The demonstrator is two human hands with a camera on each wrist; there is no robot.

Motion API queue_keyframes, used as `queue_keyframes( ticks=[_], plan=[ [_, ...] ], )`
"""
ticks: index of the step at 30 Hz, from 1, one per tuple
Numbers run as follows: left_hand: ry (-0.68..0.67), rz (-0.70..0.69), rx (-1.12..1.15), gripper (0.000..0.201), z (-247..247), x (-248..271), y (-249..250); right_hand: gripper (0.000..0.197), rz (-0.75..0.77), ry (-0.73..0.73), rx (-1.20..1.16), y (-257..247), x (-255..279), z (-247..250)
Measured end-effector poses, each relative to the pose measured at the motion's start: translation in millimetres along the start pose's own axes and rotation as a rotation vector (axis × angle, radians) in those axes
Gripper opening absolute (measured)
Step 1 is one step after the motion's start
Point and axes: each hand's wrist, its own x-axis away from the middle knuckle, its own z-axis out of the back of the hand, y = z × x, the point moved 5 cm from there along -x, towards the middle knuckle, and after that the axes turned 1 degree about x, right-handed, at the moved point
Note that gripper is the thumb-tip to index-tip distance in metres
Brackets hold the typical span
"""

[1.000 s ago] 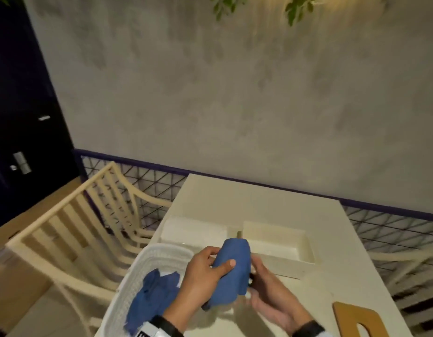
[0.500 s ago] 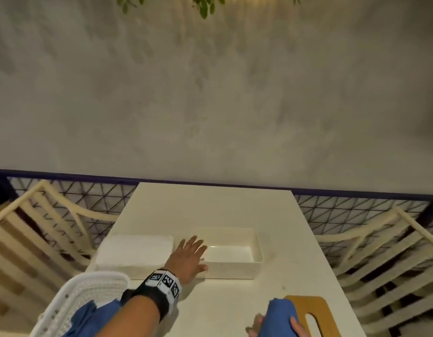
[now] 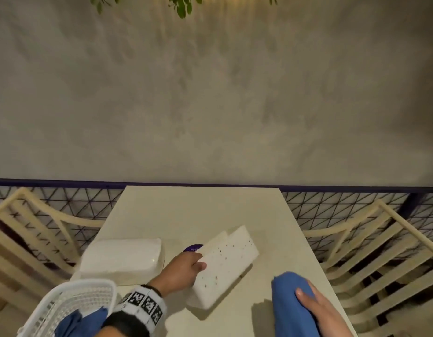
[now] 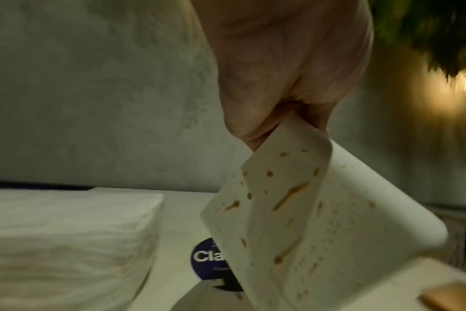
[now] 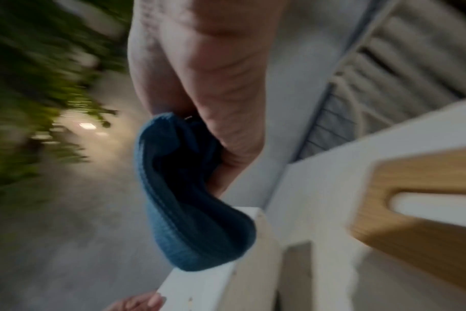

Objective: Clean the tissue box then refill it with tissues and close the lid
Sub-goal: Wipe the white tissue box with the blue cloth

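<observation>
The white tissue box (image 3: 225, 263) is tipped up on the table, its underside speckled with brown spots (image 4: 293, 210). My left hand (image 3: 186, 266) grips its left end, thumb on the spotted face, fingers behind (image 4: 279, 94). A blue round sticker (image 3: 193, 248) shows behind the box (image 4: 208, 263). My right hand (image 3: 315, 305) holds a folded blue cloth (image 3: 289, 302) at the front right, near the box's corner (image 5: 194, 189). A wrapped pack of white tissues (image 3: 123, 257) lies to the left (image 4: 67, 242). The wooden lid (image 5: 412, 210) lies on the table at the right.
A white mesh basket (image 3: 72, 305) with more blue cloths stands at the front left corner of the table (image 3: 201, 210). Slatted cream chairs (image 3: 381, 251) stand on both sides, with a wire fence and a grey wall behind.
My left hand went from resting flat at the box's end to gripping it and tipping the box up, spotted underside towards me. The right hand with the cloth has come up a little.
</observation>
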Motion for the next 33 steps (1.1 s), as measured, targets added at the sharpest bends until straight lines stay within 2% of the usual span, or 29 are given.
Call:
queue_keyframes(
  ticks=[2, 4, 5, 6, 9, 11, 15, 18, 20, 23, 24, 26, 28, 29, 32, 33],
  plan=[
    [0.041, -0.035, 0.181, 0.039, 6, 22, 11, 0.077, 0.182, 0.000, 0.118, -45, 9, -34],
    [0.085, -0.082, 0.347, 0.036, 13, 48, 27, 0.044, 0.354, -0.095, 0.156, -75, 19, -70],
    [0.119, -0.106, 0.407, 0.035, 17, 58, 33, 0.035, 0.449, -0.139, 0.233, -83, 24, -92],
    [0.165, -0.128, 0.448, 0.036, 22, 67, 39, 0.034, 0.557, -0.147, 0.344, -89, 28, -117],
    [0.325, -0.161, 0.597, 0.038, 36, 88, 46, 0.050, 0.894, -0.162, 0.825, -72, 38, -166],
    [0.390, -0.174, 0.621, 0.037, 41, 105, 45, 0.059, 1.030, -0.252, 0.933, -60, 36, -169],
    [0.495, -0.169, 0.586, 0.037, 43, 124, 41, 0.051, 0.957, -0.190, 0.726, -82, 32, -174],
    [0.577, -0.166, 0.641, 0.052, 58, 136, 37, 0.048, 1.155, -0.348, 0.751, -82, 53, -195],
    [0.571, -0.176, 0.580, 0.054, 63, 146, 36, 0.049, 1.209, -0.419, 0.792, -84, 55, -188],
    [0.583, -0.181, 0.565, 0.052, 61, 152, 39, 0.045, 1.090, -0.279, 0.746, -103, 43, -188],
    [0.590, -0.161, 0.586, 0.050, 61, 152, 38, 0.044, 1.091, -0.277, 0.733, -107, 47, -196],
    [0.613, -0.141, 0.641, 0.047, 66, 154, 32, 0.046, 1.200, -0.417, 0.767, -97, 60, -208],
    [0.601, -0.152, 0.601, 0.045, 67, 161, 30, 0.048, 1.258, -0.544, 0.845, -90, 64, -200],
    [0.585, -0.162, 0.584, 0.041, 66, 164, 31, 0.048, 1.240, -0.515, 0.862, -93, 57, -193],
    [0.586, -0.139, 0.610, 0.037, 60, 164, 31, 0.046, 1.084, -0.312, 0.854, -105, 48, -195],
    [0.596, -0.134, 0.640, 0.036, 61, 163, 31, 0.046, 1.091, -0.331, 0.891, -103, 53, -205]
  ],
)
